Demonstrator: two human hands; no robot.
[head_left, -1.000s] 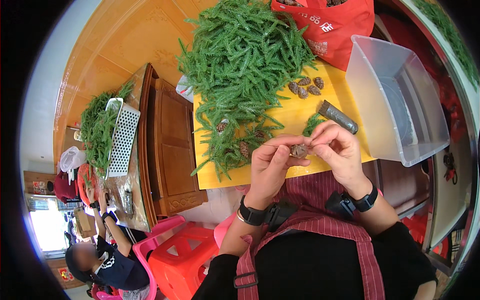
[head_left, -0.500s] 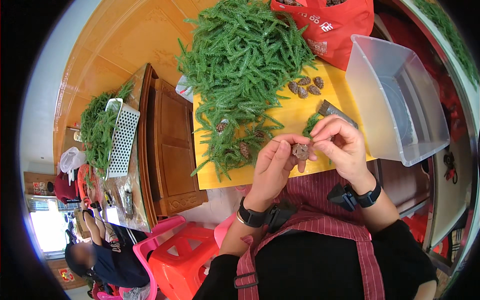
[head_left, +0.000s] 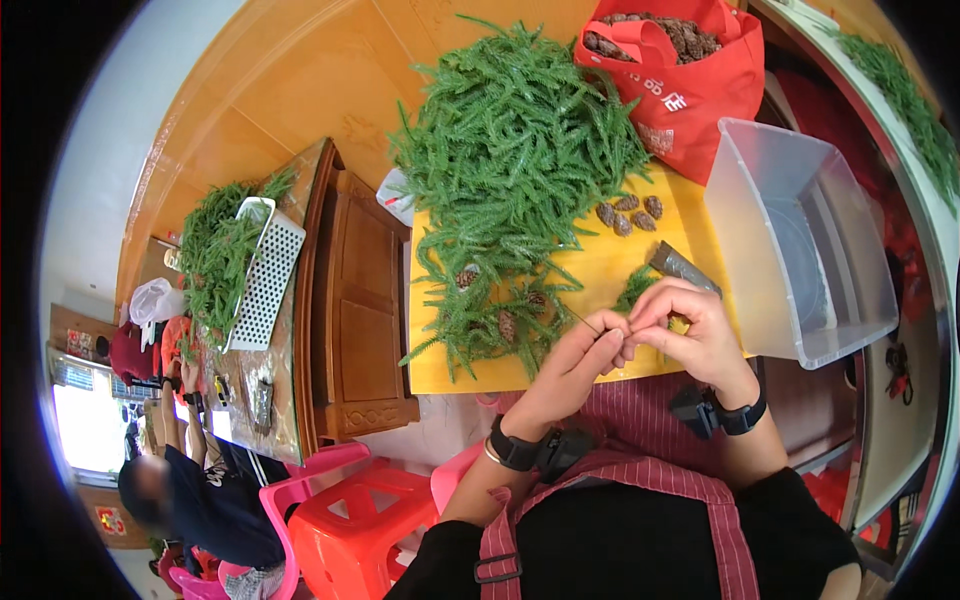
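Note:
My left hand (head_left: pixel 582 358) and my right hand (head_left: pixel 692 318) meet fingertip to fingertip above the near edge of a yellow board (head_left: pixel 690 210). A thin dark wire (head_left: pixel 579 317) sticks out from the closed fingers of the left hand. The pine cone seen in those fingers half a second ago is now covered by them. My right thumb and forefinger are pinched together; what lies between them is hidden. Just beyond the right hand are a small green sprig (head_left: pixel 635 287) and a narrow grey-brown bundle (head_left: pixel 684 268). Several loose pine cones (head_left: pixel 627 212) lie farther back.
Green artificial fir branches (head_left: pixel 520 140) are heaped on the board's left, pine cones among them. Behind stands a red bag (head_left: pixel 705 115) of pine cones; rightward, a clear plastic bin (head_left: pixel 790 230). A red stool (head_left: pixel 365 525) and a seated person (head_left: pixel 220 500) are at the left.
My fingers have closed over the pine cone, which showed plainly before, and the hands have drawn together. The whole view has shifted, bringing more of the red bag's contents into sight.

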